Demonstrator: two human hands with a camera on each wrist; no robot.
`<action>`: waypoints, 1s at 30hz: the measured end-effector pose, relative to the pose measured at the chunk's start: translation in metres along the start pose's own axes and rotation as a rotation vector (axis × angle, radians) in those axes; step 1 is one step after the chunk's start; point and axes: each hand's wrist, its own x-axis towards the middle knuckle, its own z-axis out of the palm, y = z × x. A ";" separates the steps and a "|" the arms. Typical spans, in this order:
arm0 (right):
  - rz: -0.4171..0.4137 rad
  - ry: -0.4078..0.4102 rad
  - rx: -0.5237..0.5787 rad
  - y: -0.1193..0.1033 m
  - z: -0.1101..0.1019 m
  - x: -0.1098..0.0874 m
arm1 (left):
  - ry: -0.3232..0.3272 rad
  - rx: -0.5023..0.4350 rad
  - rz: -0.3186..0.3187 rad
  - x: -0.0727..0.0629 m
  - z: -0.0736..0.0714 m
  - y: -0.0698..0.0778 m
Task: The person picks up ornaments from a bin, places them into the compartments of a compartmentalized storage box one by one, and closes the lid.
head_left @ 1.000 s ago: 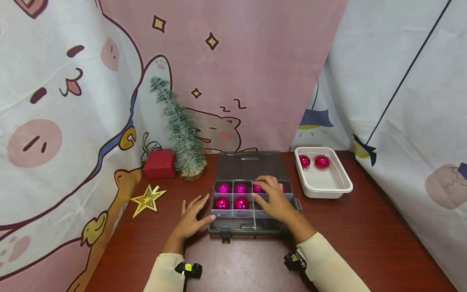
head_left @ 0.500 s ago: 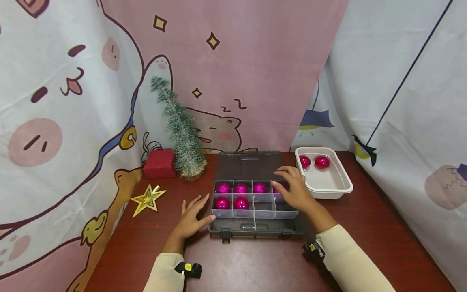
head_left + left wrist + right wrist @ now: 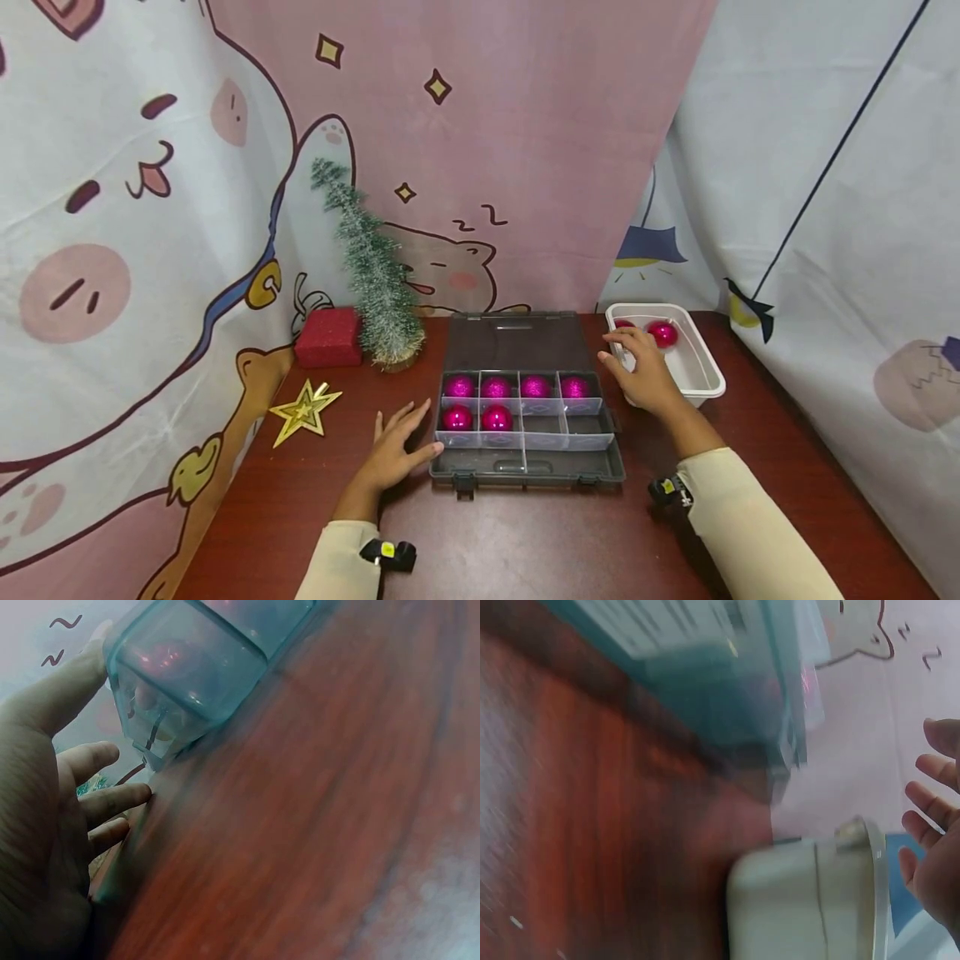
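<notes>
In the head view, the right hand is poised over the left rim of the white tub, grip apart, with two shiny pink baubles lying just beyond. Six further baubles are housed in the compartment box; the left hand is placed by its left side, fingers spread. In the left wrist view, baubles are dimly seen through the box. In the right wrist view, parted fingers are shown above the tub.

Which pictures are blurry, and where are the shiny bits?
Head view: mostly clear, with bright glints on the front pink balls and a pale sheen on the table; left wrist view: table smeary, box hazy, pale glare at bottom right; right wrist view: table and box blurred, white tub a bit soft too.
</notes>
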 end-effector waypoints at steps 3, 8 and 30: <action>0.000 0.032 0.004 0.010 -0.007 0.006 | 0.001 0.003 -0.002 0.000 0.000 0.001; 0.023 0.036 -0.017 0.028 -0.015 0.015 | 0.010 -0.001 0.006 0.000 -0.001 0.001; 0.298 -0.149 -0.065 0.087 -0.039 0.048 | 0.013 -0.008 0.012 -0.002 -0.002 0.003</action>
